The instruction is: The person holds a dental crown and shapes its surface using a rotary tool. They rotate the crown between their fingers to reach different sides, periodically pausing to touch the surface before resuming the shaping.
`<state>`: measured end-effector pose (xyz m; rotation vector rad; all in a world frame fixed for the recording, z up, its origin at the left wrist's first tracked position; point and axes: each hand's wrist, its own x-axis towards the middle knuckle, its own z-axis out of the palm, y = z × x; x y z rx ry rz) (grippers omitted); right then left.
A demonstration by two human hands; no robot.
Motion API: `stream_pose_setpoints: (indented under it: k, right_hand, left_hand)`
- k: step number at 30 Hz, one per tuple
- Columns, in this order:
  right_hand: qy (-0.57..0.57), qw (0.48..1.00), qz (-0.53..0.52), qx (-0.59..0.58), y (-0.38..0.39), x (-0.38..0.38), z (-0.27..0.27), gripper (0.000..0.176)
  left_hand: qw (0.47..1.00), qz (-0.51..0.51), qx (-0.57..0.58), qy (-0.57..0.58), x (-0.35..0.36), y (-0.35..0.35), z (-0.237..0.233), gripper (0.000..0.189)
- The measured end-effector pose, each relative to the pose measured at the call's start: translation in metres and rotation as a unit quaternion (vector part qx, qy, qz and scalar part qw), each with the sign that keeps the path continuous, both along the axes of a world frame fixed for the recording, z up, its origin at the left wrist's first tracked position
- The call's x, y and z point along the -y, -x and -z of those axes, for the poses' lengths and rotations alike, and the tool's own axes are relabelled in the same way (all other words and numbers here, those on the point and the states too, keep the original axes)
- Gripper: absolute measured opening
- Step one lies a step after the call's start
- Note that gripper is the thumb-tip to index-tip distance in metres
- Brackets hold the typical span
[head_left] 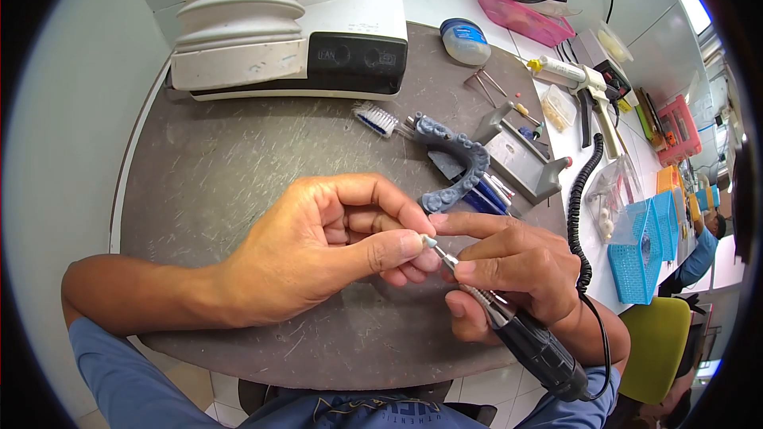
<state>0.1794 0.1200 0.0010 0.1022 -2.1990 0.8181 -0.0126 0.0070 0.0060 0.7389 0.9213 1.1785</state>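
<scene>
My left hand (326,250) pinches a small pale tooth-shaped piece (429,241) between thumb and forefinger. Wrapped round a black and silver rotary handpiece (544,349), my right hand (524,262) holds it like a pen. The slim metal nose of the tool points up and left, its tip right at the pale piece. Both hands meet over the front of the grey bench (230,167), fingertips close together. Just beyond them lies a grey dental arch model (475,157), with a white and blue brush (375,119) to its left.
A white machine with a ribbed hose (238,0) stands at the back left. Right of the model are a metal stand (517,155), a coiled black cord (584,214), a dispensing gun (568,75) and a blue basket (636,262). A lidded jar (466,44) sits behind. Another person's arm shows far right.
</scene>
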Motion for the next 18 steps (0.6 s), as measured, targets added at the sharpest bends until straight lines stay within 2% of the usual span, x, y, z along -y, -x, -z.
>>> stream_pose_setpoints:
  k: [18]
  right_hand:
    - [0.017, 1.000, 0.013, 0.008, -0.0012, 0.0022, 0.0003, 0.025]
  left_hand:
    - [1.000, -0.003, 0.002, -0.007, 0.0001, 0.0000, 0.0020, 0.015]
